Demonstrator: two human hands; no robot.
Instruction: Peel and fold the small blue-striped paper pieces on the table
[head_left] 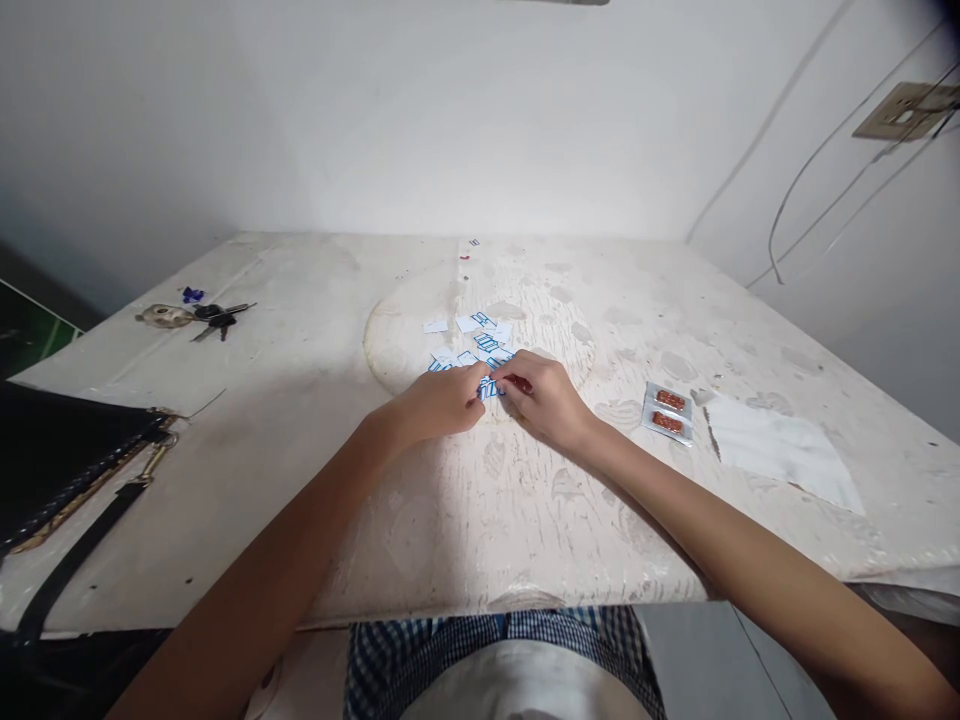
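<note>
Nearest to the camera is the pale shirt [525,685] at 6 o'clock, with blue checked cloth [427,640] around it, below the edge of the desk [450,520]. At the middle, the left hand [450,395] and the right hand [547,395] come together, fingers curled narrow; whether either one pinches something, I cannot tell. Small blue-and-white paper pieces [487,343] lie loosely just beyond the hands, from 11 to 12 o'clock, and some are partly hidden by the fingers. Farther at 12 o'clock is a tiny red scrap [465,258]. At 3 o'clock, beside the right forearm, lies a blister pack [679,424] with two brown tablets [667,422]; just past it is a white sheet [780,455]. Well apart, keys [217,318] rest toward 10 o'clock, while a black bag [67,440] occupies the desk's corner at 9 o'clock, its strap [82,560] at 8.
</note>
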